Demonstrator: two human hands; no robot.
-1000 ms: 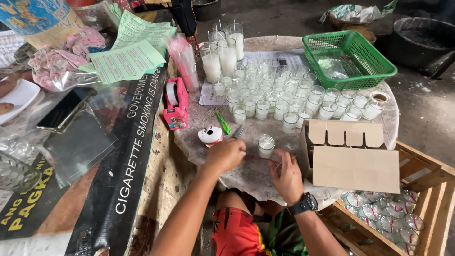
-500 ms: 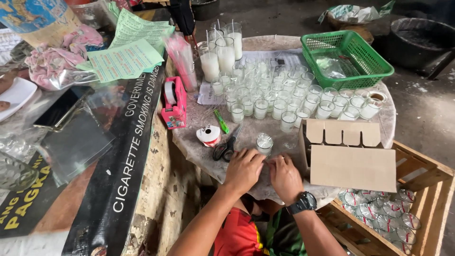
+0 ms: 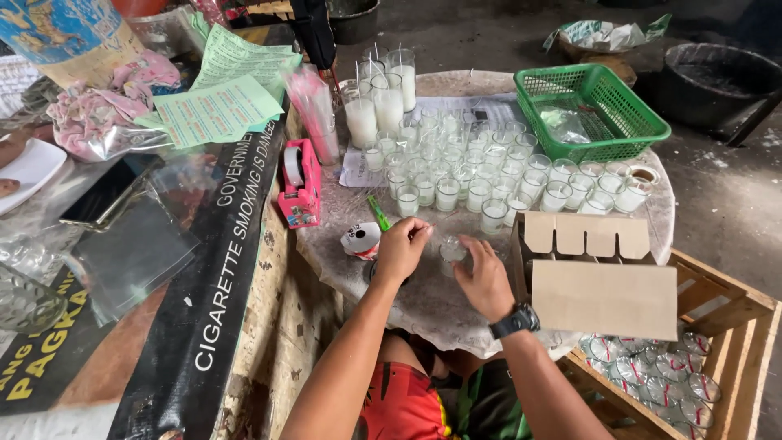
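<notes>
Nearest the camera, both forearms extend over the round tabletop [image 3: 423,301], which is covered with a pale, worn sheet. The right hand [image 3: 486,281], with a black wristwatch [image 3: 515,320] on its wrist, is partly closed, its fingertips touching a small glass candle cup [image 3: 450,252] that stands on the tabletop between the two hands. The left hand [image 3: 401,248] is curled, fingertips pinched together just beside the cup's left side; whether it grips anything cannot be told. A white tape roll [image 3: 361,239] lies just left of the left hand, and a green marker [image 3: 378,213] lies just beyond it.

To the right, an open cardboard box [image 3: 603,281] stands at the tabletop edge, above a wooden crate [image 3: 733,326] holding wrapped cups.

Farther out, a dense cluster of small wax-filled glasses [image 3: 472,175] covers the middle of the tabletop. A pink tape dispenser [image 3: 300,183] sits at the left edge. Beyond the cluster stand taller wax-filled glasses [image 3: 383,102] with wicks and a green plastic basket [image 3: 590,110].
</notes>
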